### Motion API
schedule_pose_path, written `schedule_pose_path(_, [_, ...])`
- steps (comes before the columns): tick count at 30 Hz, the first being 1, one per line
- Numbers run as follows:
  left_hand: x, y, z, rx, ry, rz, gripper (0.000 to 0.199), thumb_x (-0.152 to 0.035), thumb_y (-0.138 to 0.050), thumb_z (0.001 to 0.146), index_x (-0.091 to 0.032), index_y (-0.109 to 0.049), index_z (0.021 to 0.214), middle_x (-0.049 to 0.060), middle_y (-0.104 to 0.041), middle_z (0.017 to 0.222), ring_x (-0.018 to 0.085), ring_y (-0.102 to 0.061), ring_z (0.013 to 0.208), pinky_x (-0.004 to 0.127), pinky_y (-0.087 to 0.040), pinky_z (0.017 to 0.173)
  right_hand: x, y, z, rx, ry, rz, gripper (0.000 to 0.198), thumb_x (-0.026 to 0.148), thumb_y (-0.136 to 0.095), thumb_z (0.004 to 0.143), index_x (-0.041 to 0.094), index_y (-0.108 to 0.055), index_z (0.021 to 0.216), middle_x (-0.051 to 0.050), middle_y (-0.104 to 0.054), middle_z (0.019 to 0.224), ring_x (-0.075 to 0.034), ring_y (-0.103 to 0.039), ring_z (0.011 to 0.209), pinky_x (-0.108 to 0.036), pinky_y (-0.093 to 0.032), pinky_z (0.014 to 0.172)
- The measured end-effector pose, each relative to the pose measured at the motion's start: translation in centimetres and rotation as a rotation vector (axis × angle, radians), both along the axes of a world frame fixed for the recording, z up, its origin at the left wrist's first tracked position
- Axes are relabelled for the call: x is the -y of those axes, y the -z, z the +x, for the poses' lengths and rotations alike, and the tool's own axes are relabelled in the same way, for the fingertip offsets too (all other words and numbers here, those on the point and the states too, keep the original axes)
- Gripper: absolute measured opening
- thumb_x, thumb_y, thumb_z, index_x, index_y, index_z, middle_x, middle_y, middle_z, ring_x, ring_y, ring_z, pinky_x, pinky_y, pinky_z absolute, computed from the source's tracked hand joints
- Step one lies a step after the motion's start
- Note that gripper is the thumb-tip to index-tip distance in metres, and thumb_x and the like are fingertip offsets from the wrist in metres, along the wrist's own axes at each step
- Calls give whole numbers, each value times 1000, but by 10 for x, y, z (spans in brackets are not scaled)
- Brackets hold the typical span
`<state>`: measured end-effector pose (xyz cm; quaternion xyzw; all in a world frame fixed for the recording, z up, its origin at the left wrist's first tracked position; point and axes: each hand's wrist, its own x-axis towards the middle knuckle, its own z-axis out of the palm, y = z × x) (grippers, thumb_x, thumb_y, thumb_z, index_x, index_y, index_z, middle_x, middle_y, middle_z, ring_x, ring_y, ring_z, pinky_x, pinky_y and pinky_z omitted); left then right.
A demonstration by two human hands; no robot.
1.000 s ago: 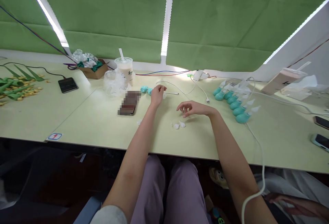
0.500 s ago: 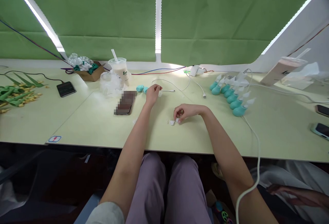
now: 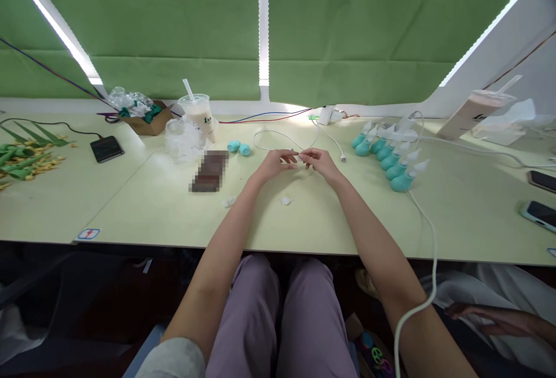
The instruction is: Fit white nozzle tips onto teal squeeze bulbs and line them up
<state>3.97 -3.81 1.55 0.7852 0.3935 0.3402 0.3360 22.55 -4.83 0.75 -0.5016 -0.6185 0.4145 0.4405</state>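
1. Nearest, a thick white cable [image 3: 434, 250] lies over the right forearm and could tug; best to hold that arm quiet and let the fingers work.
2. On the worktop [image 3: 174, 221], near its front edge, are a loose white piece [image 3: 285, 200] between the forearms and a pale scrap [image 3: 229, 201] just beside the left one. Wrists should avoid sweeping either away.
3. Beyond these, the left hand [image 3: 278, 164] and right hand [image 3: 320, 162] meet at the fingertips. The right grip is narrow, pinching what looks like a tiny whitish piece [image 3: 299, 158]; the left grip is narrow too, but I cannot tell whether it holds anything. Such fine work should go best with light pressure, one hand steadying the other.
4. To the left sits a pixelated dark slab [image 3: 208, 171], with two teal bulbs [image 3: 238, 147] just past it; to the right, a row of white-tipped teal bulbs [image 3: 384, 155] could be knocked by a wide swing.
5. Behind the fingertips curls a thin white cord [image 3: 273, 131], easy to snag.
6. Farthest back stand a plastic bag [image 3: 185, 139], a drink cup [image 3: 200, 113] and a cardboard box [image 3: 152, 123], out of the way.
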Motion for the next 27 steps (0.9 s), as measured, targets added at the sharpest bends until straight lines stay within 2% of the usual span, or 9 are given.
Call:
schedule_pose_path(3, [2, 7, 9, -70, -82, 109, 30, -29, -65, 77, -23, -68, 106, 3, -69, 87, 16, -59, 81, 29, -43, 79, -1, 4, -4, -37, 5, -40, 45, 57, -71, 62, 19, -63, 85, -3, -65, 78, -11, -53, 59, -26, -41, 56])
schedule_pose_path(6, [0, 12, 12, -147, -215, 266, 25, -29, -65, 78, -25, -70, 102, 5, -65, 90, 20, -54, 92, 31, -42, 82, 1, 5, -8, -47, -14, -56, 48, 59, -71, 61, 20, -60, 86, -3, -66, 79, -12, -55, 61, -25, -40, 55])
schedule_pose_path(8, [-1, 13, 12, -169, -264, 318, 21, -29, -66, 78, -25, -72, 98, 6, -64, 94, 21, -51, 97, 31, -41, 83, 0, 5, -8, -54, -32, -49, 50, 60, -71, 61, 20, -57, 87, -3, -67, 82, -12, -56, 62, -25, -39, 55])
schedule_pose_path(11, [-2, 13, 12, -149, -265, 293, 17, -27, -66, 78, -25, -72, 94, 5, -66, 97, 20, -52, 95, 31, -42, 83, -5, 8, -1, -57, -76, -32, 50, 61, -68, 65, 22, -53, 91, -2, -68, 85, -12, -58, 62, -24, -36, 54])
schedule_pose_path(13, [-3, 12, 12, -119, -269, 229, 18, -26, -66, 77, -24, -72, 94, 4, -68, 93, 19, -56, 90, 30, -42, 82, -11, 11, 7, -11, -40, -3, 44, 61, -60, 73, 21, -54, 90, -3, -69, 85, -13, -58, 63, -24, -37, 54])
schedule_pose_path(15, [-4, 11, 10, -96, -293, 170, 18, -26, -67, 76, -23, -71, 93, 4, -69, 88, 18, -58, 85, 30, -43, 80, -16, 15, 17, 137, 102, 68, 35, 55, -53, 81, 21, -58, 88, -4, -68, 84, -14, -58, 66, -26, -39, 58])
schedule_pose_path(18, [-7, 11, 5, -91, -330, 163, 16, -27, -68, 74, -22, -71, 89, 3, -69, 88, 19, -58, 85, 30, -42, 79, -19, 21, 28, 478, 293, 191, 21, 39, -55, 82, 23, -67, 89, -4, -67, 89, -18, -59, 76, -31, -41, 69])
schedule_pose_path(22, [-12, 14, -1, -90, -327, 178, 14, -27, -71, 71, -21, -69, 83, 2, -68, 86, 18, -56, 83, 29, -41, 77, -18, 27, 24, 699, 271, 211, 23, 33, -58, 80, 27, -71, 98, -4, -65, 104, -21, -59, 87, -32, -40, 73])
schedule_pose_path(27, [-14, 18, -3, -79, -281, 166, 15, -27, -71, 69, -21, -69, 82, 2, -67, 83, 16, -55, 80, 28, -41, 73, -19, 27, 14, 743, 278, 210, 17, 28, -58, 80, 26, -73, 85, -5, -69, 96, -22, -59, 86, -33, -40, 71])
